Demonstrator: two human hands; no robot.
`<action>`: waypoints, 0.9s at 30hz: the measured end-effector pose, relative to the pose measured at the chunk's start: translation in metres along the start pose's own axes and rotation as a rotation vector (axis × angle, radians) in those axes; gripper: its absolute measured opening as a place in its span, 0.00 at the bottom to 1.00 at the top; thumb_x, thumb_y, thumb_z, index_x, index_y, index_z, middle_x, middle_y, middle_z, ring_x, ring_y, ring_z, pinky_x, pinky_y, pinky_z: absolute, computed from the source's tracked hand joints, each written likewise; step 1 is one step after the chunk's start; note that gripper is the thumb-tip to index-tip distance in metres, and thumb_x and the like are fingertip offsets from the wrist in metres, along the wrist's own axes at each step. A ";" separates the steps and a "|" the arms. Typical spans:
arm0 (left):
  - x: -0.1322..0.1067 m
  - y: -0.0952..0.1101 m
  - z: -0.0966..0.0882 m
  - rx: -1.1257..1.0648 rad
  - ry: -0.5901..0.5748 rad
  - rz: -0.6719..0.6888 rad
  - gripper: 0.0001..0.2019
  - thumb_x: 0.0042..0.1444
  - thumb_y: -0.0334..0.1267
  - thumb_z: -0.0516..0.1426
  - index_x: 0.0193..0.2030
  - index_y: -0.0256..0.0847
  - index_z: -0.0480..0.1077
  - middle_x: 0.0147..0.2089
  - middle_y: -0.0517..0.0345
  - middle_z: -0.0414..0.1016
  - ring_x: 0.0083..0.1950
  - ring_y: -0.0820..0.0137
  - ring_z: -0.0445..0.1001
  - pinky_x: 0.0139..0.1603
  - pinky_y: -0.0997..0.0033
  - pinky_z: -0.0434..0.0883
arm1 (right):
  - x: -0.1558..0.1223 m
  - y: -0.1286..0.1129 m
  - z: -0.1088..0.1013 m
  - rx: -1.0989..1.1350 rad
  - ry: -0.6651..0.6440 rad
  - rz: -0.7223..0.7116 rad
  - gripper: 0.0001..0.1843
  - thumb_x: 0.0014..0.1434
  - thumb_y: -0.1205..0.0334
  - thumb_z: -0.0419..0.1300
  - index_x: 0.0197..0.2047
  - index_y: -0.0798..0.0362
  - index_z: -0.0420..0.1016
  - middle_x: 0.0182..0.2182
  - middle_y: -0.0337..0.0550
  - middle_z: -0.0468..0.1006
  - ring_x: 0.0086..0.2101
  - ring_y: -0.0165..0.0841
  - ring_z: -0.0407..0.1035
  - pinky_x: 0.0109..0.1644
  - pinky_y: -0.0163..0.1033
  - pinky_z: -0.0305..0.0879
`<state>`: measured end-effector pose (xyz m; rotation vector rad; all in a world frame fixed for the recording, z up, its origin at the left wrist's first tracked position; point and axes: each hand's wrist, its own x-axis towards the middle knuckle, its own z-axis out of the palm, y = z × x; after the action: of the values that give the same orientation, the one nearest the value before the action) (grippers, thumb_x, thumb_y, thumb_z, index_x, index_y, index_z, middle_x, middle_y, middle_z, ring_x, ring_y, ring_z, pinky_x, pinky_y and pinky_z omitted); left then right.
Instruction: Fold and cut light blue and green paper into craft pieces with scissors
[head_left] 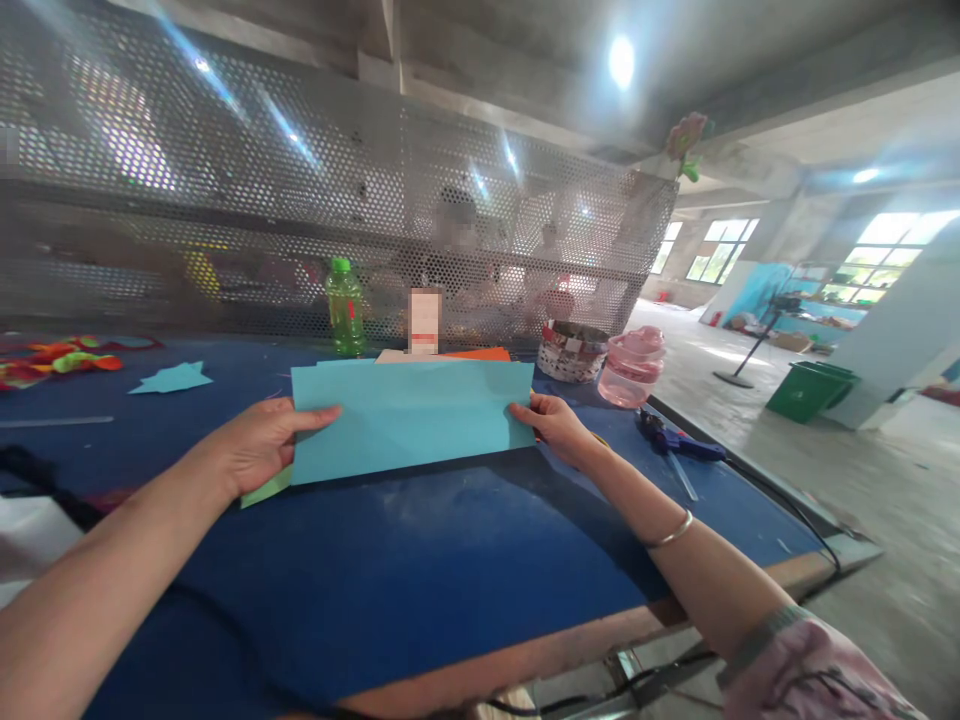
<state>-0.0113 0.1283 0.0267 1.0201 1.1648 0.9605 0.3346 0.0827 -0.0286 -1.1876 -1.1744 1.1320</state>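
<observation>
Head view: A camera is looking forward and down over the person's two forearms, across a concrete workshop with daylight coming through the windows at the far right.

Room: A perforated metal screen is standing behind the work area, and a blurred person is sitting beyond it. A green bin and a pedestal fan are standing on the concrete floor.

Surface: A blue-covered surface is carrying a green plastic bottle, a pink plastic jar, and a woven container along its far side, apparently keeping them clear of the working area. A hot glue gun is lying near the right edge, seemingly within easy reach.

Paper: A teal paper sheet is lying flat at the centre of the surface, with a pale green paper showing beneath its near left corner.

Hands: The left hand and right hand are gripping opposite ends of the teal paper sheet between fingers and thumbs, seemingly to keep it flat and square.
</observation>
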 end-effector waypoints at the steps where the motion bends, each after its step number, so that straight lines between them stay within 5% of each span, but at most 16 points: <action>1: 0.000 0.000 0.000 -0.003 -0.010 0.001 0.18 0.33 0.28 0.70 0.35 0.33 0.75 0.29 0.52 0.82 0.28 0.65 0.79 0.29 0.68 0.79 | 0.000 -0.001 0.000 -0.005 0.003 -0.005 0.25 0.37 0.45 0.72 0.33 0.54 0.76 0.28 0.40 0.79 0.24 0.29 0.69 0.30 0.34 0.66; 14: -0.003 -0.004 0.004 0.010 -0.064 -0.009 0.13 0.35 0.30 0.69 0.32 0.39 0.77 0.33 0.49 0.82 0.37 0.60 0.81 0.36 0.67 0.78 | -0.009 -0.010 0.005 -0.058 0.049 -0.090 0.23 0.41 0.44 0.69 0.30 0.54 0.75 0.21 0.38 0.73 0.21 0.27 0.62 0.21 0.33 0.57; 27: 0.003 -0.006 0.000 0.021 -0.091 0.002 0.17 0.36 0.31 0.69 0.37 0.35 0.76 0.32 0.51 0.83 0.35 0.63 0.80 0.38 0.67 0.77 | -0.007 -0.009 0.005 -0.077 0.092 -0.074 0.24 0.41 0.42 0.69 0.30 0.54 0.76 0.28 0.42 0.79 0.24 0.30 0.67 0.28 0.36 0.65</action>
<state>-0.0105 0.1294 0.0208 1.0715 1.1002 0.8959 0.3294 0.0753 -0.0202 -1.2315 -1.1904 0.9748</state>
